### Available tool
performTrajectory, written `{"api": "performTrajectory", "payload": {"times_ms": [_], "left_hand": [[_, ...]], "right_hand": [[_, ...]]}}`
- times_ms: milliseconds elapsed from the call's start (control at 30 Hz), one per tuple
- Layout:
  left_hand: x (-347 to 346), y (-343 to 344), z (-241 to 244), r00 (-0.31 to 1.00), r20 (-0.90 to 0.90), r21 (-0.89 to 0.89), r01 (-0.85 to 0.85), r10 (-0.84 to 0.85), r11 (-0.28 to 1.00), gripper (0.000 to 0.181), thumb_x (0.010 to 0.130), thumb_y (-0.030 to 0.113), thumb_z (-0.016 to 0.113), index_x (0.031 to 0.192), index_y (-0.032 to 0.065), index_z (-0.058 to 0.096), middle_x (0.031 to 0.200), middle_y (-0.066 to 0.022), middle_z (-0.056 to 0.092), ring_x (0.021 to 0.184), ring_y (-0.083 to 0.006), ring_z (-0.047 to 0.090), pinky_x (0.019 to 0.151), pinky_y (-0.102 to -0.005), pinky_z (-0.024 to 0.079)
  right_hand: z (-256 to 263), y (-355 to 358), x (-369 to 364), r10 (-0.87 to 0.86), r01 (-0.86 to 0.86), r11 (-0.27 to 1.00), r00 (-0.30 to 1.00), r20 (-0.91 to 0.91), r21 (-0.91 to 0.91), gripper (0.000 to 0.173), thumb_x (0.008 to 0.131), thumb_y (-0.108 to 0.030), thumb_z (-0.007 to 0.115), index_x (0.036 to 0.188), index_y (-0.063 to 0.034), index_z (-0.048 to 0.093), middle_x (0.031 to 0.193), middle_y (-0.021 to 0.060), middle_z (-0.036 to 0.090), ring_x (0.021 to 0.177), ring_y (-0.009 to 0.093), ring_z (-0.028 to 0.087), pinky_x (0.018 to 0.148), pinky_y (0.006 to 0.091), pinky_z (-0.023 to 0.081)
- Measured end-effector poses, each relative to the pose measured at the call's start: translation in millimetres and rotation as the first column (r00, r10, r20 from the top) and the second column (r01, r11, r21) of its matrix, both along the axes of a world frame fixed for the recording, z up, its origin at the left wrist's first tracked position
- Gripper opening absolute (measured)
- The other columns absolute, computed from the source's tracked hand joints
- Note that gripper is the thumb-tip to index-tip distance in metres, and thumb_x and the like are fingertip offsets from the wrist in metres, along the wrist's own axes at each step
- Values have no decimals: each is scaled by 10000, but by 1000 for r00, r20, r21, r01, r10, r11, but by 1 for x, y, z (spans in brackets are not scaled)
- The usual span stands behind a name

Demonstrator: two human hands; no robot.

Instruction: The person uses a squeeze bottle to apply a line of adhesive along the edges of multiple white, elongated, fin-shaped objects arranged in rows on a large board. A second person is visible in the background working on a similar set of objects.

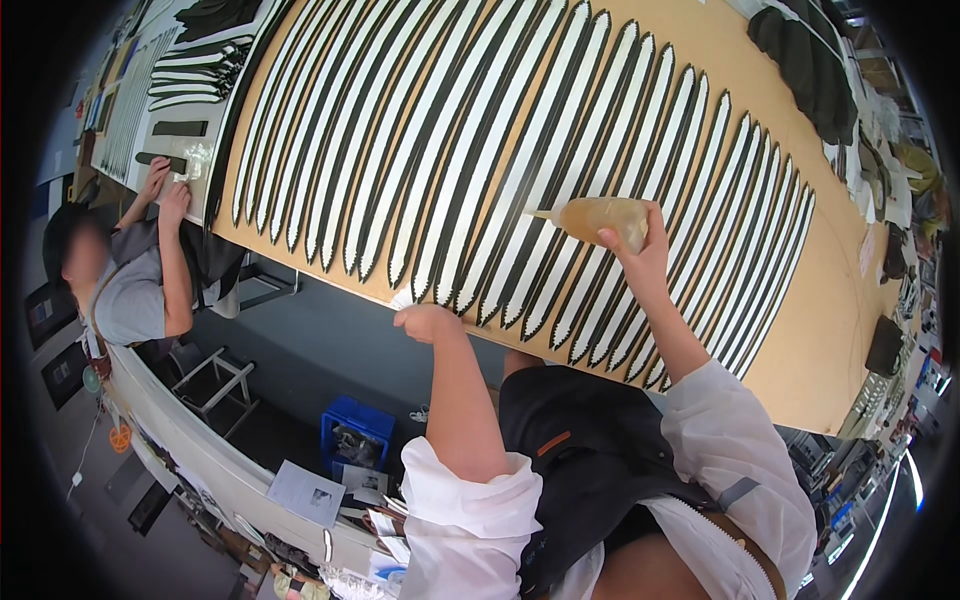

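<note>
My right hand (643, 251) grips a translucent squeeze bottle (596, 217) partly filled with amber liquid. The bottle is tilted on its side above the strips, its narrow nozzle pointing left. Below it lie several long black strips (499, 247) with white faces and pointed, notched ends, side by side across a tan tabletop (814, 322). At the near edge of the table, my left hand (433, 322) is closed around a crumpled white piece of paper or cloth (403, 298). Its fingers are mostly hidden from view.
A co-worker (135, 277) sits at a neighbouring white table (199, 176), handling a short dark strip (161, 161). Bundled black-and-white strips (191, 79) lie there too. Dark fabric pieces (806, 71) are at the far right. Behind me are a blue bin (358, 420) and a stool frame (217, 386).
</note>
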State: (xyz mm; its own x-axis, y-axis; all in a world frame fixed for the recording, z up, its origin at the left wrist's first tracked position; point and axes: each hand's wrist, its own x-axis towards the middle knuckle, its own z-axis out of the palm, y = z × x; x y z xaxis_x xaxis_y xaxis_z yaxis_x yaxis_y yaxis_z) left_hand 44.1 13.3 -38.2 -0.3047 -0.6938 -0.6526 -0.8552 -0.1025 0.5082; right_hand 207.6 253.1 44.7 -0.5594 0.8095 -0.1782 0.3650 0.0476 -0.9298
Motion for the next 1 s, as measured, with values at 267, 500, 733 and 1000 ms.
{"api": "performTrajectory", "payload": {"times_ms": [267, 500, 733, 1000], "left_hand": [[0, 4, -2, 999, -19, -38, 35, -36, 999, 726, 976, 353, 60, 1071, -141, 584, 1104, -261, 620, 1030, -357, 608, 942, -432, 494], [-2, 9, 8, 998, 55, -88, -22, 27, 996, 739, 974, 387, 89, 1062, -139, 601, 1092, -266, 625, 1020, -369, 611, 945, -444, 485], [-2, 12, 11, 999, 25, -54, -23, 24, 998, 743, 970, 390, 94, 1051, -139, 610, 1078, -272, 628, 1017, -385, 607, 952, -441, 477], [4, -7, -20, 992, 7, -162, 128, -128, 979, 738, 979, 367, 79, 1052, -171, 579, 1103, -320, 595, 1047, -426, 574, 960, -466, 460]], "right_hand": [[8, -22, 6, 82, -81, 995, 996, 17, -53, 515, 761, -252, 798, 1084, -18, 471, 960, 97, 628, 911, 176, 620, 809, 304, 494], [3, -52, 16, 161, -156, 983, 986, 44, -98, 529, 738, -275, 818, 1068, -23, 490, 938, 96, 631, 896, 172, 623, 803, 306, 495], [-4, -82, 30, 239, -233, 959, 971, 18, -163, 536, 737, -275, 824, 1087, -30, 501, 961, 60, 607, 908, 137, 591, 803, 286, 480], [6, -62, 22, 2, -12, 985, 998, -63, -170, 549, 749, -259, 815, 1122, -35, 480, 1047, 90, 590, 995, 158, 579, 863, 303, 473]]}}
